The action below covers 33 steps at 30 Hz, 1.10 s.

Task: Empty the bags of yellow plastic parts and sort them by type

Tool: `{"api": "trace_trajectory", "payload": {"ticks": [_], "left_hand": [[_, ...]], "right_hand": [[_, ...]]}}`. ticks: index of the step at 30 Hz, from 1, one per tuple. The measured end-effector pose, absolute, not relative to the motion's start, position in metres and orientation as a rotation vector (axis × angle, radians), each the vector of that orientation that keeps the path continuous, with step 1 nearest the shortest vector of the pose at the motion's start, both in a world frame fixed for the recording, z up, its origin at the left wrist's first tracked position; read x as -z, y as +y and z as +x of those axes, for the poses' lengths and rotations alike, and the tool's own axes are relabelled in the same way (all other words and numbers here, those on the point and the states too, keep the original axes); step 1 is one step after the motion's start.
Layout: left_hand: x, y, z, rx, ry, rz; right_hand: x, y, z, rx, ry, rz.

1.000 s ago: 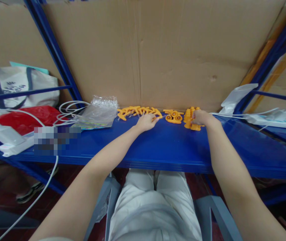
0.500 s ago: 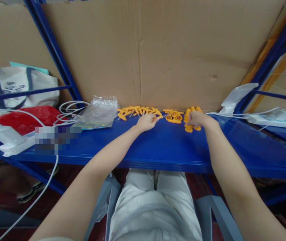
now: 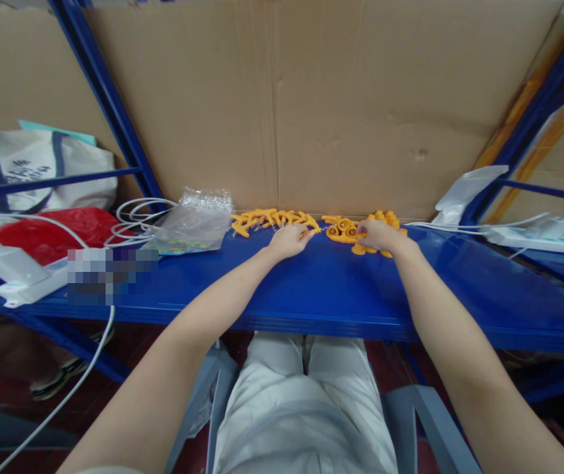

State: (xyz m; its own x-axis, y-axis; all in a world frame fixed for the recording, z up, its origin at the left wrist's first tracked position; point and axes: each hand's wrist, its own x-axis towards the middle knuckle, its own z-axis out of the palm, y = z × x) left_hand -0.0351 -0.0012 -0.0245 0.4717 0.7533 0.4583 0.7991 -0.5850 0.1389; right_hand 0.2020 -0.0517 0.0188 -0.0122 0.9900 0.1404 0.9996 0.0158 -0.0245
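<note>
My left hand [image 3: 289, 241] is closed in a pinch on a small orange plastic piece with a thin metal chain [image 3: 310, 233], above the blue tabletop. Beside that hand lies a row of curved orange pieces [image 3: 257, 216] with bits of chain. My right hand [image 3: 381, 233] has its fingers curled down at the left side of a cluster of round-ended orange pieces [image 3: 389, 218]. What its fingertips grip is hidden. Between the hands stand several orange cup-shaped pieces [image 3: 344, 225] with dark middles, close to the right fingertips.
A tall cardboard panel [image 3: 341, 118] closes off the back of the blue table [image 3: 321, 289]. A clear plastic bag [image 3: 190, 224], white cables, a red bag [image 3: 69, 227] and a power strip [image 3: 29, 286] lie left. Another power strip [image 3: 539, 236] is at right.
My right hand has moved left, towards the cup-shaped pieces, and an orange piece below its fingers now sits further left. My left hand has stayed in place with its pinch.
</note>
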Motion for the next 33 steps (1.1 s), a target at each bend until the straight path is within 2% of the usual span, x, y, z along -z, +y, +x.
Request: {"api": "trace_trajectory", "payload": {"ticks": [9,14,20,33], "left_hand": [[0.018,-0.006,-0.036,0.666,-1.476,-2.583],[0.016,-0.002,-0.041,0.746,-1.498,-2.545],[0.006,0.016,-0.063,0.83,-1.313,-2.607],[-0.006,0.063,-0.08,0.299,-1.128,-2.536]], "right_hand": [[-0.012,-0.05,0.201,0.192,-2.137,-2.135],[-0.014,-0.055,0.196,0.362,-2.073,-2.122],[-0.013,-0.056,0.186,0.365,-2.115,-2.059],[-0.016,-0.065,0.174,0.337,-2.158,-2.069]]}}
